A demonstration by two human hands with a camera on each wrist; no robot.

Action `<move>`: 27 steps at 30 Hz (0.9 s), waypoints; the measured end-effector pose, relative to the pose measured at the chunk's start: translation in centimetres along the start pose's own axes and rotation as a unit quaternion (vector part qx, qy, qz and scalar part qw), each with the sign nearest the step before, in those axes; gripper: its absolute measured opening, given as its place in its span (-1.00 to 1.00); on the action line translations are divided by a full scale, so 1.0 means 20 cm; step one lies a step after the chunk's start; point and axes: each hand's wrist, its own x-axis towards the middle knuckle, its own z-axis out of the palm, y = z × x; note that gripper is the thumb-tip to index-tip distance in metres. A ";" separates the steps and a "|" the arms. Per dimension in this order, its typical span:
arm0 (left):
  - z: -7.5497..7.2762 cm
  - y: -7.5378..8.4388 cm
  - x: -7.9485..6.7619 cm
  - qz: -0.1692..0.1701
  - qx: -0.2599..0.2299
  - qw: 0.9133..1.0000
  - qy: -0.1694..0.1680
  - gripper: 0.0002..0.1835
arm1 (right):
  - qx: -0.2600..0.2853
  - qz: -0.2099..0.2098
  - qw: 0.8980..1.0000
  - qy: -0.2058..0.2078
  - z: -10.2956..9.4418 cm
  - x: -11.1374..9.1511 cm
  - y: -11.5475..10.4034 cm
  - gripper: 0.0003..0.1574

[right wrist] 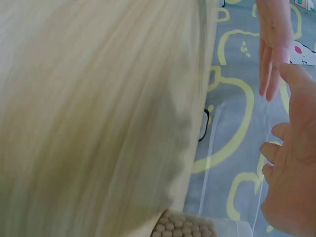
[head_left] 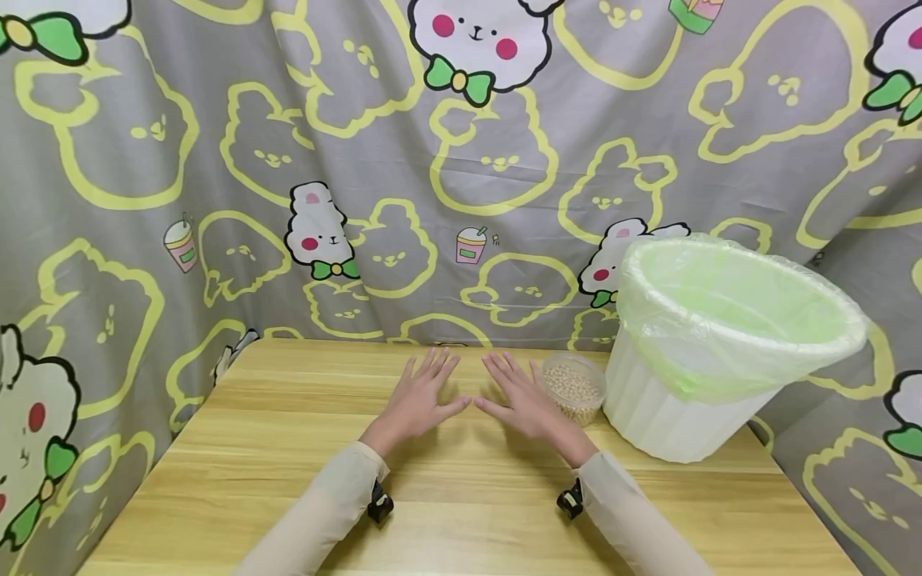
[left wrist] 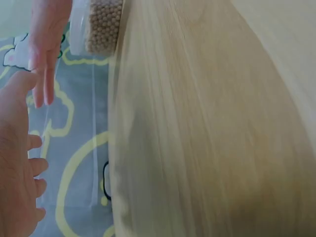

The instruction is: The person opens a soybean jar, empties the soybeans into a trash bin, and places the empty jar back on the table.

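Both hands hover palm down over the wooden table, fingers spread and thumbs pointing toward each other. My left hand holds nothing. My right hand is likewise bare, just left of a clear round tub filled with small beige balls or beans. In the left wrist view, the left hand shows at the left edge, with the tub beyond it. The right wrist view has the right hand at the right side and the tub's beige contents at the bottom.
A white bin lined with a pale green plastic bag stands at the table's right, beside the tub. Behind the wooden table hangs a grey curtain printed with cartoon animals. Black wrist cameras sit at both cuffs.
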 end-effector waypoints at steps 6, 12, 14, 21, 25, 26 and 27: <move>0.05 0.06 0.05 0.005 -0.040 0.999 -0.013 -0.03 | 0.023 0.004 1.000 0.021 -0.07 -0.04 0.05 0.10; 0.11 0.14 0.11 0.021 -0.086 0.996 -0.027 0.06 | 0.017 0.022 0.999 0.025 -0.18 -0.10 0.15 0.24; 0.13 0.17 0.13 0.026 -0.112 0.993 -0.034 0.08 | 0.001 0.032 0.999 0.030 -0.20 -0.12 0.19 0.28; 0.19 0.29 0.21 0.035 -0.214 0.975 -0.054 0.13 | -0.025 0.058 0.997 0.041 -0.26 -0.19 0.34 0.40; 0.22 0.33 0.25 0.039 -0.225 0.972 -0.056 0.17 | -0.018 0.067 0.997 0.032 -0.27 -0.21 0.39 0.47; 0.23 0.34 0.26 0.039 -0.225 0.972 -0.056 0.17 | -0.018 0.066 0.997 0.032 -0.27 -0.22 0.40 0.48; 0.24 0.34 0.27 0.040 -0.224 0.972 -0.055 0.17 | -0.017 0.067 0.997 0.032 -0.26 -0.22 0.40 0.48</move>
